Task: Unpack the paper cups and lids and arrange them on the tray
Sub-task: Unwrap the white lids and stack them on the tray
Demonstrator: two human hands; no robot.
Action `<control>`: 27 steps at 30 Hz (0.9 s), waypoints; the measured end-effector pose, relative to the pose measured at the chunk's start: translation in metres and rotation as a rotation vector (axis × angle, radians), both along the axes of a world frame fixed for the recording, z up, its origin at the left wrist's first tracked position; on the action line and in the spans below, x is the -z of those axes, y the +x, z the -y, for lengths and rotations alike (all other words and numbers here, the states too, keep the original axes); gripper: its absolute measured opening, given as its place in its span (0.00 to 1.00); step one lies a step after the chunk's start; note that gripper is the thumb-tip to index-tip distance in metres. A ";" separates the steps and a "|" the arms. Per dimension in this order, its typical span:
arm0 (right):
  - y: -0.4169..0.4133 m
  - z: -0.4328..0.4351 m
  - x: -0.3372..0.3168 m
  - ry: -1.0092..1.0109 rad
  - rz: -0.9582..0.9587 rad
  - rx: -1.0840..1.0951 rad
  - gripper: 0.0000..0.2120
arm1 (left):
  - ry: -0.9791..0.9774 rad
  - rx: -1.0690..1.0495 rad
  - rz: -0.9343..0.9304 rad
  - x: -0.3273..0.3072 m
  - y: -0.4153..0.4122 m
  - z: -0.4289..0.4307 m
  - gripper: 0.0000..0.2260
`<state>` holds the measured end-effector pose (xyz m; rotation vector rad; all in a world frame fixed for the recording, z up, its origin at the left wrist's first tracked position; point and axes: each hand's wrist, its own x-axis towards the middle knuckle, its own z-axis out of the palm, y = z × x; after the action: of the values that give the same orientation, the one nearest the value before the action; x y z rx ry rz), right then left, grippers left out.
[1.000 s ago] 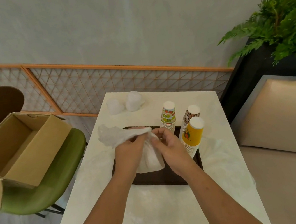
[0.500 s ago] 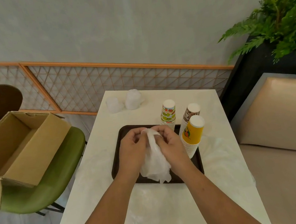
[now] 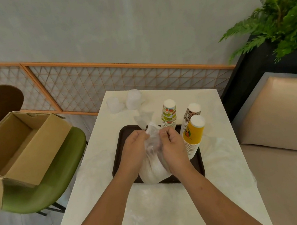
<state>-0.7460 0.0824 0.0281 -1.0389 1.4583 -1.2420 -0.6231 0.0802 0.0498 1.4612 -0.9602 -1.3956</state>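
Observation:
A clear plastic bag point(image 3: 155, 160) holding a stack of white lids stands on the dark brown tray point(image 3: 119, 154). My left hand point(image 3: 136, 151) and my right hand point(image 3: 173, 147) pinch the bag's neck from either side, its loose top sticking up behind them. Three upside-down stacks of paper cups stand at the tray's right: a yellow stack point(image 3: 193, 136), a brown patterned stack point(image 3: 191, 115) and a green and red patterned stack point(image 3: 168, 114).
Two stacks of translucent lids point(image 3: 123, 102) sit at the white table's far left corner. An open cardboard box point(image 3: 16, 146) rests on a green chair point(image 3: 46, 186) to the left. A beige bench is at right, with a fern in a black planter behind.
The bag's loose top, first stretched out to the left, was gathered between both hands and now points up. Both hands slid together along the bag's neck.

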 end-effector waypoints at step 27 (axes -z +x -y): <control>0.000 -0.006 -0.022 -0.208 -0.028 -0.037 0.13 | -0.201 -0.008 -0.011 -0.017 -0.006 -0.003 0.15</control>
<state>-0.7458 0.0881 0.0500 -1.2200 1.3452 -1.3789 -0.6294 0.0833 0.0663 1.3050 -1.0546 -1.2613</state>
